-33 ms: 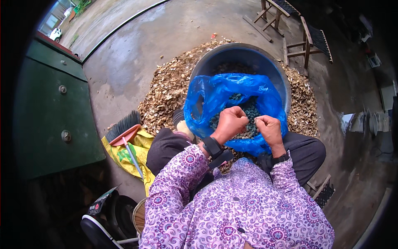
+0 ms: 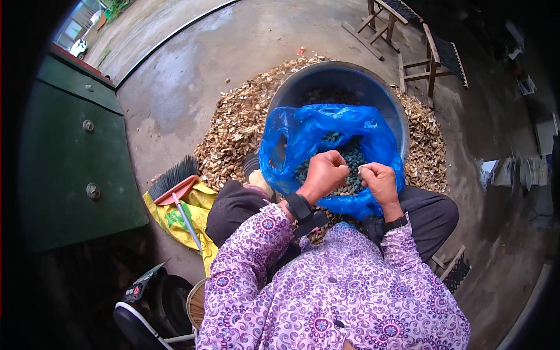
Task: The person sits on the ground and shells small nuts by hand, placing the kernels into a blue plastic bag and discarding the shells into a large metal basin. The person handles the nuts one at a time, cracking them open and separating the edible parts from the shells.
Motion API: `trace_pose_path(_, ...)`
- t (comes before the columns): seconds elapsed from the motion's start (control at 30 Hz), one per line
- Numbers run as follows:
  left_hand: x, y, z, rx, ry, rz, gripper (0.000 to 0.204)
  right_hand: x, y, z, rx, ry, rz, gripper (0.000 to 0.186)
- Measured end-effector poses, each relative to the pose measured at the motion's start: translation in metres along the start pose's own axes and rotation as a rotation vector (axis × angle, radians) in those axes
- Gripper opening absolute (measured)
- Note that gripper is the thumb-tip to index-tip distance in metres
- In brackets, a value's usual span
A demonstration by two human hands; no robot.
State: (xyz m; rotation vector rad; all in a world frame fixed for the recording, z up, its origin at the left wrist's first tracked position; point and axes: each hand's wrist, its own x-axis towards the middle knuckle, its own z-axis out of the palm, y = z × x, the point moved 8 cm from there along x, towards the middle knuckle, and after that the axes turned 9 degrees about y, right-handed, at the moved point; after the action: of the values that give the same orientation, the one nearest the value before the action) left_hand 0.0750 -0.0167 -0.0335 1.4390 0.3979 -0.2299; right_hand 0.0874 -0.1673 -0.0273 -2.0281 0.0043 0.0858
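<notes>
My left hand (image 2: 324, 175) is closed in a pinch above an open blue plastic bag (image 2: 280, 131). Beside it, a small gap apart, my right hand (image 2: 380, 183) also has thumb and fingers pressed together. Anything between the fingertips is too small to make out. Below the hands, small kernels that look like shelled peanuts (image 2: 353, 156) fill part of the bag, tinted blue-green by it. The bag lies over the near side of a big round metal basin (image 2: 280, 96), hiding much of its inside. More dark contents show at the basin's far side.
A wide heap of peanut shells (image 2: 233, 122) surrounds the basin. To the left, a broom (image 2: 178, 189) rests on a yellow sack (image 2: 201, 201), near a green metal door panel (image 2: 81, 157). A folding stool (image 2: 434, 64) stands at the far right. A wicker basket (image 2: 196, 303) is at the lower left.
</notes>
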Motion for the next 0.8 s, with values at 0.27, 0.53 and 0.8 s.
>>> trace_pose_path(0.27,-0.009,0.015,0.011,0.307,-0.050,0.305,0.011,-0.018,0.009,0.036,0.623,-0.266,0.367,0.014)
trace_pose_path(0.53,-0.006,0.014,0.019,0.037,-0.135,0.100,0.018,0.016,0.041,-0.029,1.312,-0.032,0.435,0.013)
trace_pose_path(0.8,-0.001,0.004,-0.008,-0.161,-0.033,-0.049,0.021,0.016,0.064,-0.001,0.449,0.008,0.454,0.022)
